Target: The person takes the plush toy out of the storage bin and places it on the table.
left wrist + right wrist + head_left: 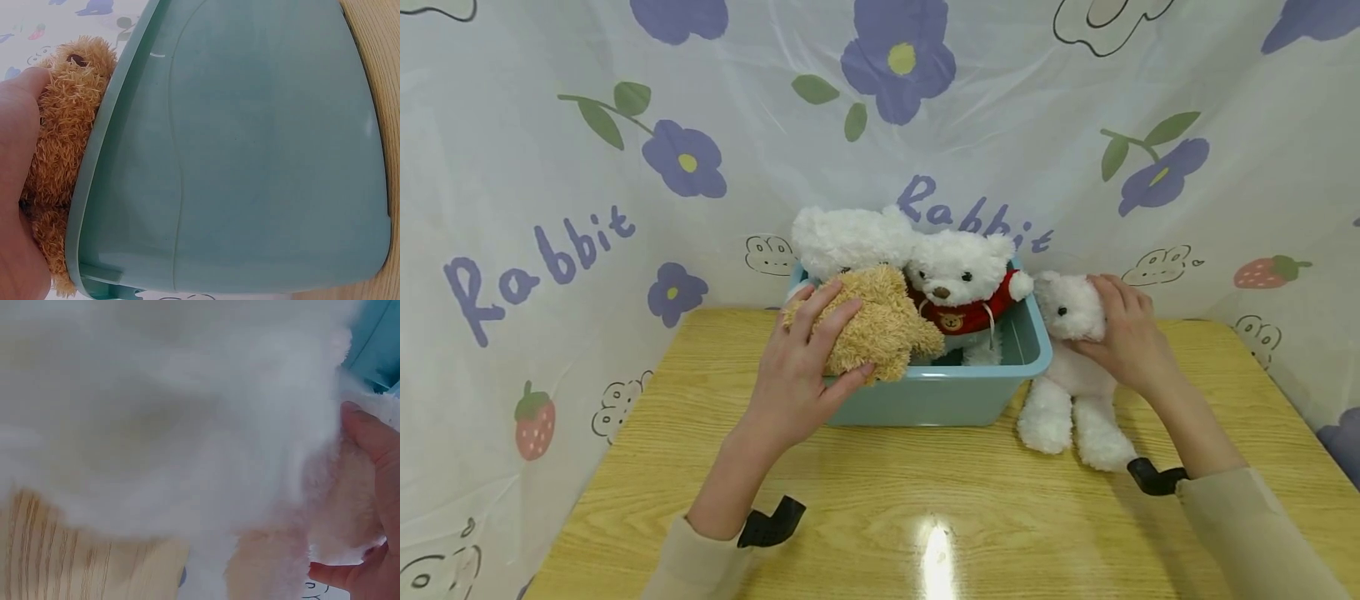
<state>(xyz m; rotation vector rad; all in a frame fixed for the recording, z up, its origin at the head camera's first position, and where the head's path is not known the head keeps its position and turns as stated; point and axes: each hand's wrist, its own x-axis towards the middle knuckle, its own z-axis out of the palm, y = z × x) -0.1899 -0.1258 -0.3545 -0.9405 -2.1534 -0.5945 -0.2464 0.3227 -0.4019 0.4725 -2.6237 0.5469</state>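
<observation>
My left hand (793, 371) grips a curly tan plush toy (880, 325), fingers spread over its top and thumb on its near side. The toy lies at the front rim of a blue-green plastic bin (925, 400); in the left wrist view its tan fur (69, 137) shows beside the bin wall (262, 144). To the right of the bin, my right hand (1131, 342) holds a white teddy bear (1078, 358) by the head and neck. Blurred white fur (156, 425) fills most of the right wrist view, with the right hand (375, 469) at its edge.
Inside the bin sit a white plush (853, 237) at the back left, partly hidden, and a white teddy bear in a red hoodie (962, 287). The bin stands on a wood-grain table (880, 500) against a patterned cloth (760, 167). Black mounts (771, 523) show at both wrists.
</observation>
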